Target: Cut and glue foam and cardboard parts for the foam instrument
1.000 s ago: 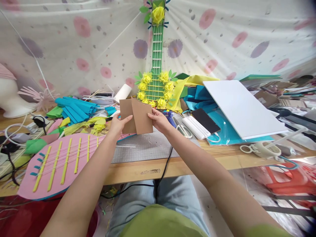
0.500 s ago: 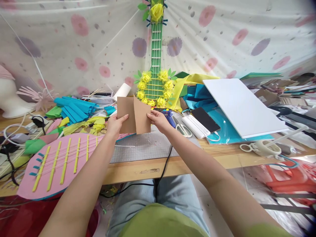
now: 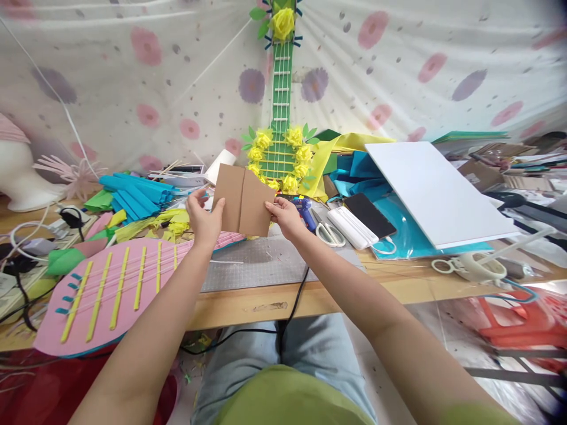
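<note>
I hold a folded brown cardboard sheet (image 3: 244, 200) up over the grey cutting mat (image 3: 261, 265). My left hand (image 3: 202, 216) pinches its left edge, thumb on the front. My right hand (image 3: 284, 215) pinches its right edge. The sheet has a vertical crease down its middle and stands almost flat toward me. Behind it leans a green paper guitar (image 3: 282, 112) with yellow flowers.
A pink paper guitar body (image 3: 110, 289) with yellow strips lies at the left. Blue folded paper (image 3: 133, 195), scissors (image 3: 326, 230), a blue glue gun (image 3: 305, 208), a phone (image 3: 369, 215) and a white board (image 3: 436, 192) crowd the wooden table (image 3: 310, 298). Red plastic stool (image 3: 522, 321) at right.
The cardboard has been opened out flatter and lifted slightly. My left hand has shifted from the lower front of the sheet to its left edge, higher up.
</note>
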The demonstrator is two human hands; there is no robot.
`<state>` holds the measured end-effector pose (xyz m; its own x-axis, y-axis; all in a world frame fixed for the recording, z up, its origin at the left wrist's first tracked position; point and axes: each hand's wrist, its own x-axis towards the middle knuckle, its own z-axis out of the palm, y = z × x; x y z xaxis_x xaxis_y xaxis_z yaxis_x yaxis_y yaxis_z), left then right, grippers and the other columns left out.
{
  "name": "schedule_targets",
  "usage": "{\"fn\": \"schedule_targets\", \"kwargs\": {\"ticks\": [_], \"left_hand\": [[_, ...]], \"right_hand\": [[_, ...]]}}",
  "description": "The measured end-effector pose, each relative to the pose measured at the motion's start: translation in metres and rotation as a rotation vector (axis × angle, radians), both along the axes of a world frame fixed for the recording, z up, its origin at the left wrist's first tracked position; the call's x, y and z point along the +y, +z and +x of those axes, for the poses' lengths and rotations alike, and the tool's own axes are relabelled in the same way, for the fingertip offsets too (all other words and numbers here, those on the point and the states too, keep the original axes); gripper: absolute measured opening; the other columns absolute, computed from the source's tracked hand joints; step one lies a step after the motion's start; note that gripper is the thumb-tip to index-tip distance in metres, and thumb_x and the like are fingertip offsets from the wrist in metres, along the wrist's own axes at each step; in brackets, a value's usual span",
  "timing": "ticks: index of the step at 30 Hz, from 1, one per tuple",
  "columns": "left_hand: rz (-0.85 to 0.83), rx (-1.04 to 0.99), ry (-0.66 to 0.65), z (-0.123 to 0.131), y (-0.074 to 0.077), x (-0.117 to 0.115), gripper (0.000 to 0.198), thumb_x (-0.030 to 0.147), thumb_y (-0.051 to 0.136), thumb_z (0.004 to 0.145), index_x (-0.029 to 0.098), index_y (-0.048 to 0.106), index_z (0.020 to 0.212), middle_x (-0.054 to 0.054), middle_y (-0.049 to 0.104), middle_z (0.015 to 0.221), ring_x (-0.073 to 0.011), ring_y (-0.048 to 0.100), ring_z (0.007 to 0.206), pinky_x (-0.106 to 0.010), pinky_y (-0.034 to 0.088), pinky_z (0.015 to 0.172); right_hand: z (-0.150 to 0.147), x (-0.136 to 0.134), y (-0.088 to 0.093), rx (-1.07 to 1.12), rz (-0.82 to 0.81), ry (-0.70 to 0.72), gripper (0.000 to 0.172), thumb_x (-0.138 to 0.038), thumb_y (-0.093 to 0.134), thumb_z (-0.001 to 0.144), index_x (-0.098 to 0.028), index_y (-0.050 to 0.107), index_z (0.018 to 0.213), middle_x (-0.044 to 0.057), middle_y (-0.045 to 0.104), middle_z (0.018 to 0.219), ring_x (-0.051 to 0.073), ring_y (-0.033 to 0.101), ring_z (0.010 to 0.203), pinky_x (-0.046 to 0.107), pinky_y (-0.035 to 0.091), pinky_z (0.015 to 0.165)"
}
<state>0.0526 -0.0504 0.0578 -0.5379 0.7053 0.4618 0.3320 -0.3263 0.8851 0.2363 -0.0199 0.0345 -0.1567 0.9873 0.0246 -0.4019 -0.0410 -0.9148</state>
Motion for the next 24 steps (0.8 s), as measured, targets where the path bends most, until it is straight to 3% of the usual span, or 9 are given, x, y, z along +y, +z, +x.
{"fn": "schedule_targets", "kwargs": {"ticks": [3, 5, 6, 8, 10, 13, 19, 24], "left_hand": [[0.088, -0.006, 0.116, 0.005, -0.005, -0.005, 0.055, 0.028, 0.073, 0.059, 0.022, 0.045, 0.106, -0.01, 0.042, 0.126, -0.017, 0.051, 0.109, -0.03, 0.038, 0.097], [0.056, -0.199, 0.06, 0.014, -0.01, -0.008, 0.059, 0.029, 0.075, 0.058, 0.023, 0.042, 0.107, -0.01, 0.043, 0.124, -0.0157, 0.053, 0.105, -0.029, 0.043, 0.091], [0.009, -0.336, -0.017, 0.02, -0.013, -0.009, 0.058, 0.029, 0.075, 0.057, 0.023, 0.042, 0.104, -0.009, 0.047, 0.12, -0.0149, 0.056, 0.101, -0.029, 0.046, 0.087], [-0.15, -0.544, -0.301, 0.033, -0.018, -0.013, 0.05, 0.032, 0.074, 0.058, 0.022, 0.046, 0.097, -0.007, 0.057, 0.107, -0.015, 0.06, 0.091, -0.031, 0.05, 0.08], [-0.252, -0.611, -0.463, 0.043, -0.021, -0.016, 0.045, 0.033, 0.074, 0.057, 0.02, 0.05, 0.093, -0.006, 0.062, 0.101, -0.016, 0.062, 0.084, -0.032, 0.052, 0.073], [-0.303, -0.598, -0.454, 0.048, -0.021, -0.018, 0.039, 0.032, 0.075, 0.055, 0.017, 0.056, 0.086, -0.005, 0.066, 0.095, -0.016, 0.063, 0.077, -0.031, 0.053, 0.068], [-0.25, -0.578, -0.444, 0.036, -0.017, -0.013, 0.04, 0.021, 0.078, 0.047, 0.014, 0.062, 0.082, -0.007, 0.068, 0.094, -0.0188, 0.063, 0.09, -0.033, 0.05, 0.081], [-0.3, -0.589, -0.486, 0.034, -0.007, -0.018, 0.04, 0.015, 0.077, 0.048, 0.013, 0.062, 0.085, -0.008, 0.068, 0.095, -0.0196, 0.063, 0.09, -0.034, 0.05, 0.083]], "right_hand": [[-0.002, 0.002, 0.001, 0.05, -0.024, -0.061, 0.026, -0.028, 0.069, 0.063, -0.018, 0.051, 0.079, -0.001, 0.063, 0.077, 0.011, 0.059, 0.069, 0.027, 0.05, 0.067], [-0.006, 0.002, 0.001, 0.092, -0.036, -0.094, 0.025, -0.027, 0.068, 0.066, -0.019, 0.048, 0.079, 0.0, 0.064, 0.079, 0.012, 0.061, 0.073, 0.029, 0.051, 0.07], [-0.009, 0.002, 0.002, 0.113, -0.04, -0.099, 0.025, -0.028, 0.067, 0.067, -0.02, 0.046, 0.079, 0.0, 0.064, 0.08, 0.013, 0.062, 0.075, 0.03, 0.052, 0.072], [-0.017, -0.002, 0.003, 0.148, -0.038, -0.086, 0.024, -0.028, 0.064, 0.07, -0.021, 0.044, 0.08, 0.001, 0.064, 0.083, 0.014, 0.062, 0.08, 0.032, 0.052, 0.074], [-0.023, -0.007, 0.004, 0.169, -0.022, -0.054, 0.023, -0.027, 0.063, 0.072, -0.021, 0.043, 0.083, 0.001, 0.064, 0.086, 0.014, 0.063, 0.083, 0.032, 0.053, 0.076], [-0.021, -0.011, 0.009, 0.143, -0.026, -0.008, 0.023, -0.027, 0.062, 0.074, -0.021, 0.042, 0.084, 0.001, 0.064, 0.085, 0.013, 0.064, 0.08, 0.032, 0.054, 0.077], [-0.001, -0.006, 0.016, -0.022, -0.092, -0.008, 0.022, -0.029, 0.064, 0.076, -0.02, 0.044, 0.079, 0.0, 0.063, 0.07, 0.013, 0.064, 0.064, 0.032, 0.056, 0.07], [-0.001, -0.003, 0.016, -0.066, -0.064, -0.069, 0.018, -0.024, 0.062, 0.077, -0.019, 0.045, 0.073, -0.001, 0.062, 0.06, 0.012, 0.064, 0.059, 0.032, 0.057, 0.068]]}}
